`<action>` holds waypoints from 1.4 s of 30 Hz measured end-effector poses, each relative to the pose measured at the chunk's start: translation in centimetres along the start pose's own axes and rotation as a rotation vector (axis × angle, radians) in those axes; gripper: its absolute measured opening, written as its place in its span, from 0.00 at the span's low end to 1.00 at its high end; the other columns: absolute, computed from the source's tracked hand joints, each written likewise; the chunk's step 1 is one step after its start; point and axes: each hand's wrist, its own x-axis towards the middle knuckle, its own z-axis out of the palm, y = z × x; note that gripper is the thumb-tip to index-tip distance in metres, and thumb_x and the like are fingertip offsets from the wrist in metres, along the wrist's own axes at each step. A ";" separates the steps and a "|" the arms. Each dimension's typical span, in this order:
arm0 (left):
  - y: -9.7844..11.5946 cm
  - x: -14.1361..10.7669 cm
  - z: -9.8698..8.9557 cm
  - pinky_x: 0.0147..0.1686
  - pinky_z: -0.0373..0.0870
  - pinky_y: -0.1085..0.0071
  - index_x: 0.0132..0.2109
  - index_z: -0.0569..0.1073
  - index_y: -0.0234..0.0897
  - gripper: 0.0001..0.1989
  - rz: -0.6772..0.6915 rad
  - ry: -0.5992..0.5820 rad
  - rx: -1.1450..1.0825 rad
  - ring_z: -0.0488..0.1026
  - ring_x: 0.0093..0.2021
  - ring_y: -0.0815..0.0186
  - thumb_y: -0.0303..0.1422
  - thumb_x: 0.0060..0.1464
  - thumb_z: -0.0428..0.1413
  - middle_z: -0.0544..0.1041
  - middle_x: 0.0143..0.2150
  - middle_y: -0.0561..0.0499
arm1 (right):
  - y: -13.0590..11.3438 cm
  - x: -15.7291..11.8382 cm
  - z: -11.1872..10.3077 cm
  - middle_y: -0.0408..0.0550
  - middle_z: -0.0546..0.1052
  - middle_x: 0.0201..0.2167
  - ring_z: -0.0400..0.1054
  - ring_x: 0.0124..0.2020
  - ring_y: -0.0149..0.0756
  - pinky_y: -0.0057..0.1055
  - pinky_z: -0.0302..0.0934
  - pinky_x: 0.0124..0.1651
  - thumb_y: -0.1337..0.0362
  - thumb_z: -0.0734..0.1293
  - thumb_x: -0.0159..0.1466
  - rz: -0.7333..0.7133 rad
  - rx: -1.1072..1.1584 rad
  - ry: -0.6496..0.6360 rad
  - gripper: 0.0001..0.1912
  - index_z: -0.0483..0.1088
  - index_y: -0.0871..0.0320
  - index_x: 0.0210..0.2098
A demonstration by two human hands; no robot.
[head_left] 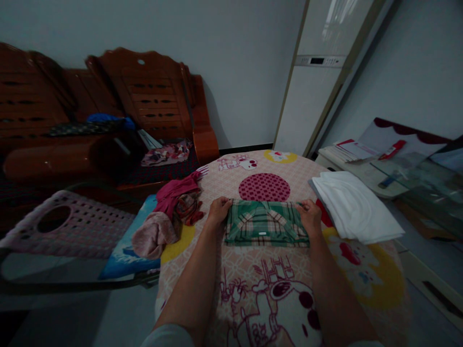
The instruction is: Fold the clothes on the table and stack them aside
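Observation:
A green plaid shirt (267, 224), folded into a flat rectangle, lies on a round table with a patterned cloth (246, 270). A small white label shows near its front edge. My left hand (219, 211) is closed on the shirt's far left corner, fingers pinching the fabric. At the far right corner my right hand (310, 216) pinches the shirt the same way. To the right rests a folded white cloth (356, 207), with a bit of red fabric (324, 213) beside it. Crumpled dark pink clothing (173, 195) and a fluffy pale pink piece (155, 234) lie at the table's left edge.
A woven chair (97, 231) with a blue cushion (132, 248) stands at the left. Wooden seats (148, 96) with cloth items line the wall. Behind is a tall white cabinet-like unit (307, 101). Papers (352, 150) and a glass surface (419, 178) are at the right.

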 end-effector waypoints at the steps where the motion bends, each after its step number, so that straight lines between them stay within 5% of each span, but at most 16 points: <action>1: 0.0 0.0 0.0 0.29 0.63 0.73 0.26 0.70 0.37 0.09 -0.005 -0.001 -0.002 0.69 0.28 0.67 0.38 0.46 0.54 0.72 0.23 0.54 | 0.0 0.0 0.0 0.49 0.77 0.27 0.71 0.30 0.41 0.35 0.64 0.35 0.48 0.65 0.57 0.003 0.002 -0.003 0.16 0.70 0.56 0.29; 23: -0.4 0.2 0.2 0.28 0.62 0.73 0.27 0.73 0.35 0.06 -0.077 -0.034 -0.121 0.68 0.28 0.67 0.32 0.43 0.53 0.72 0.23 0.54 | -0.2 0.1 -0.1 0.49 0.77 0.26 0.71 0.28 0.41 0.34 0.64 0.33 0.50 0.65 0.56 0.019 -0.001 -0.010 0.15 0.70 0.57 0.29; 30: -0.4 0.2 0.1 0.25 0.56 0.74 0.23 0.72 0.34 0.15 -0.023 -0.024 -0.106 0.65 0.26 0.68 0.42 0.47 0.54 0.68 0.20 0.55 | 0.1 0.2 -0.1 0.50 0.77 0.28 0.71 0.30 0.42 0.36 0.64 0.36 0.50 0.66 0.55 0.015 0.002 -0.020 0.15 0.70 0.56 0.29; 42: -0.1 0.0 0.0 0.24 0.54 0.74 0.21 0.70 0.35 0.16 -0.013 -0.036 -0.092 0.61 0.24 0.70 0.44 0.44 0.56 0.65 0.19 0.56 | -0.3 0.1 -0.1 0.49 0.76 0.25 0.70 0.28 0.40 0.34 0.63 0.33 0.49 0.65 0.56 0.033 -0.002 -0.011 0.16 0.69 0.56 0.28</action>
